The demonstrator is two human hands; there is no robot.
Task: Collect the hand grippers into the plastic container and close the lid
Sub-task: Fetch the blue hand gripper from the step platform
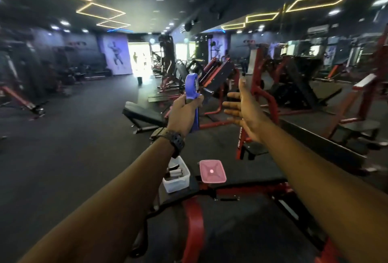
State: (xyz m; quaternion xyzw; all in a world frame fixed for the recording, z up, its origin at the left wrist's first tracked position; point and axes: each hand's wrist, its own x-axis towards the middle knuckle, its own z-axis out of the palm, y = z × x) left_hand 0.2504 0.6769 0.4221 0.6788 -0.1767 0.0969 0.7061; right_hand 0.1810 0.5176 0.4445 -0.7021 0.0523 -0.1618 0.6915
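My left hand [182, 113] is raised in front of me and grips a blue hand gripper [192, 86] with a metal spring, its top end pointing up. My right hand [243, 107] hovers just to the right of it, fingers straight and spread, holding nothing. Far below my left wrist a clear plastic container [177, 180] stands open on a black pad, with at least one hand gripper with pale handles inside. Its pink lid [212, 171] lies flat on the pad to the right of the container.
The container and lid rest on a black padded bench with a red frame [194, 227]. Red and black gym machines [273, 86] crowd the right and middle. A flat black bench [144, 115] stands behind my left hand. Dark floor stretches to the left.
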